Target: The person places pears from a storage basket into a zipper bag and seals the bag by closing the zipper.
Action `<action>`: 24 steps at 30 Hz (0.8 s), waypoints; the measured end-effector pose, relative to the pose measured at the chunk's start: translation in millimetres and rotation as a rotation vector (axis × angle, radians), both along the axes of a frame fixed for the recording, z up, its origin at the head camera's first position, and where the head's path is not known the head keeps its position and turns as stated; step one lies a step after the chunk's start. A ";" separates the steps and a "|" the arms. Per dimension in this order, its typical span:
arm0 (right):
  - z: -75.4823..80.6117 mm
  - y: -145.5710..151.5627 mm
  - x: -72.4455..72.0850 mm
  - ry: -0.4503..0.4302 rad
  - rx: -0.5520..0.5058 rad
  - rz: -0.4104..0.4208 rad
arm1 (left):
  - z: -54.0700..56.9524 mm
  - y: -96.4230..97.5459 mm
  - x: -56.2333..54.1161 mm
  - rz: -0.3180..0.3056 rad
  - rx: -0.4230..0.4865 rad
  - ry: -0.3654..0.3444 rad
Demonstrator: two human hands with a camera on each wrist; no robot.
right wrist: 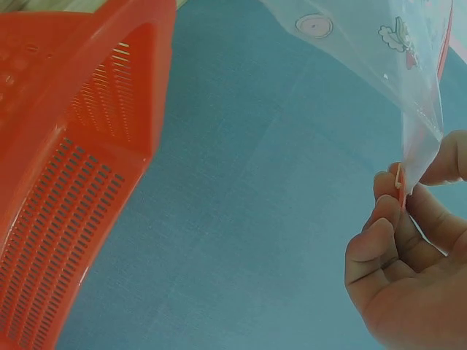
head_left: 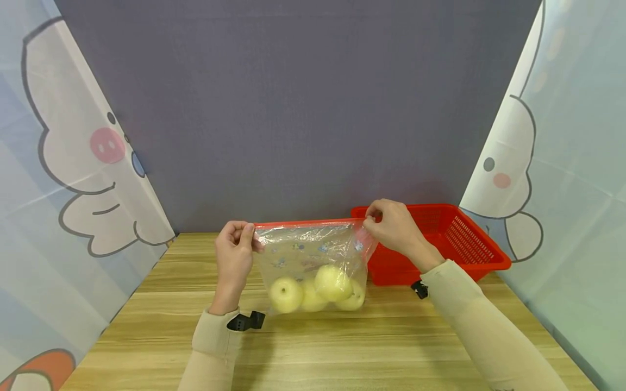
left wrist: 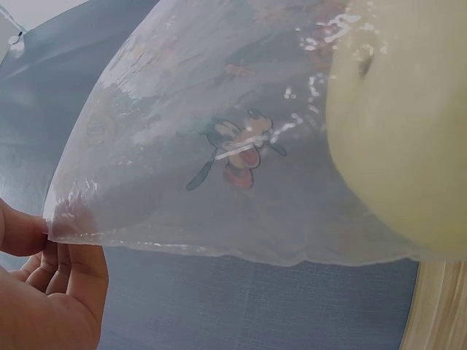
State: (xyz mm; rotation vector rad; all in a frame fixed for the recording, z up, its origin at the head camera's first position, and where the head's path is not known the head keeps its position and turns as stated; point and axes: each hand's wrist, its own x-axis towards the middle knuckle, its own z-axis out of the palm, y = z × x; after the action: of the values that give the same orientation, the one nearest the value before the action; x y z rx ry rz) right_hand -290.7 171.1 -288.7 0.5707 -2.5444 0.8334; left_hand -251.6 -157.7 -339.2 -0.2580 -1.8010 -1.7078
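A clear plastic zip bag (head_left: pixel 295 255) with cartoon prints and a red top strip (head_left: pixel 303 223) is stretched upright between both hands. Several round pale-yellow apples (head_left: pixel 286 295) lie along its bottom, seen through the film. At the top left corner, my left hand (head_left: pixel 233 258) pinches the bag between thumb and fingers; the left wrist view shows the thumb (left wrist: pixel 22 230) on the film's edge. My right hand (head_left: pixel 393 225) pinches the opposite top corner. In the right wrist view, its fingertips hold the end of the red strip (right wrist: pixel 401 188).
A red plastic basket (head_left: pixel 442 222) with slotted walls stands behind and to the right, partly covered by the right forearm. Underneath is a wood-grain table (head_left: pixel 161 326). A grey backdrop (head_left: pixel 303 108) rises at the table's far edge, with cartoon-printed curtains (head_left: pixel 44 217) on both sides.
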 end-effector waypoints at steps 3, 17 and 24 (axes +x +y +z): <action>0.5 0.4 0.5 0.003 -0.005 0.003 | 0.4 -0.1 0.5 0.003 -0.001 0.000; 1.1 0.2 2.2 -0.145 -0.005 0.107 | 1.8 -1.1 1.0 0.006 -0.006 -0.012; 8.2 -2.5 6.7 -0.256 0.061 0.204 | 2.8 -2.2 1.0 -0.006 0.006 0.001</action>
State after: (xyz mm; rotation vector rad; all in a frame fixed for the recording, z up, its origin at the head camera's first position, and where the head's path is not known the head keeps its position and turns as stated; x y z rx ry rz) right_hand -283.9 168.7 -280.5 0.8002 -2.7848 0.9562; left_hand -250.6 -159.9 -336.4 -0.2616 -1.7962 -1.7160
